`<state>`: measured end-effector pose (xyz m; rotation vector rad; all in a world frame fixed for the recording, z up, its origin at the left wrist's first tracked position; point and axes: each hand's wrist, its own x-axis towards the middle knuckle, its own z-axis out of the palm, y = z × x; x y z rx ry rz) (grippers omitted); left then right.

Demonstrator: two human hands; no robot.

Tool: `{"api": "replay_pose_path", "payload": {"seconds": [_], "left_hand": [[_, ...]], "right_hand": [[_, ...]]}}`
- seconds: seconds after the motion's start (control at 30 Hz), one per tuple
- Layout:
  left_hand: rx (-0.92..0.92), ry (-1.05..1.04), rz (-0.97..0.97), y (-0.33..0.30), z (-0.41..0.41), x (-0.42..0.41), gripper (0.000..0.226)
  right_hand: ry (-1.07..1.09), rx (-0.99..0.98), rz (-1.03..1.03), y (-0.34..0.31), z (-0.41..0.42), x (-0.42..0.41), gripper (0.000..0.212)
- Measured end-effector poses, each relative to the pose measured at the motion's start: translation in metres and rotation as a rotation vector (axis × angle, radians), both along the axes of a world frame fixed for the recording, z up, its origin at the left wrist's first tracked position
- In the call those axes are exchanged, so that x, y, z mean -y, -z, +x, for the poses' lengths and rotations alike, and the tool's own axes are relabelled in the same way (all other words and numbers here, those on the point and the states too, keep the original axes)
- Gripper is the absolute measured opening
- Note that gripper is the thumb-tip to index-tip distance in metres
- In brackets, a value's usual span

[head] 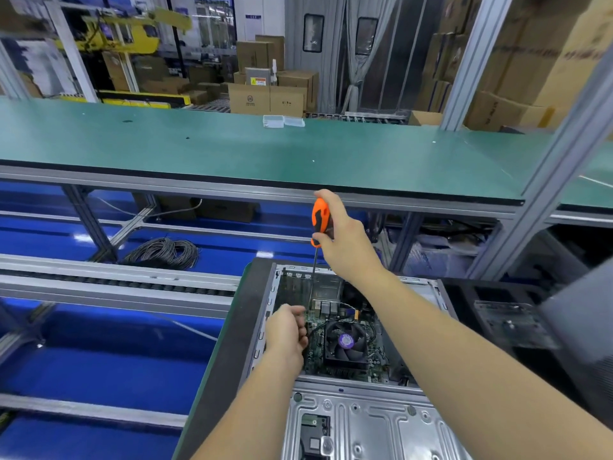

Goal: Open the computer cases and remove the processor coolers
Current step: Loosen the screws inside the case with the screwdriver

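Gripping screwdriver w/ right hand, left hand pinching shaft; green bench behind.

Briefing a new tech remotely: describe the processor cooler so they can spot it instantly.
Find the open computer case lying on its side under the person's arms. On the green motherboard inside, right of the left hand, sits the processor cooler. It is the only black square fan there, with a purple round sticker on its hub.

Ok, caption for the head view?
Right hand drives an orange screwdriver into the open computer case; left hand steadies beside the cooler fan.
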<state>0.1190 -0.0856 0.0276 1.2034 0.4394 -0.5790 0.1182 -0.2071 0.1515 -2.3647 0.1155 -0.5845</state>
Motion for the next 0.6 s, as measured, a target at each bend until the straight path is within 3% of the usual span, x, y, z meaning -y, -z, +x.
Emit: {"api": "replay_pose_path", "payload": {"seconds": [0.33,0.53,0.6], "left_hand": [[-0.235,-0.004,0.025,0.016,0.013,0.003,0.028],[-0.356,0.002,-0.239,0.021,0.016,0.009,0.048],[-0.349,0.077,-0.24,0.018,0.013,0.011,0.045]], "right_hand": [[0.052,0.299,0.081,-0.055,-0.01,0.025,0.079],[0.091,0.241,0.274,-0.072,-0.019,0.05,0.074],[0.085,0.219,0.319,-0.072,-0.022,0.054,0.071]]}}
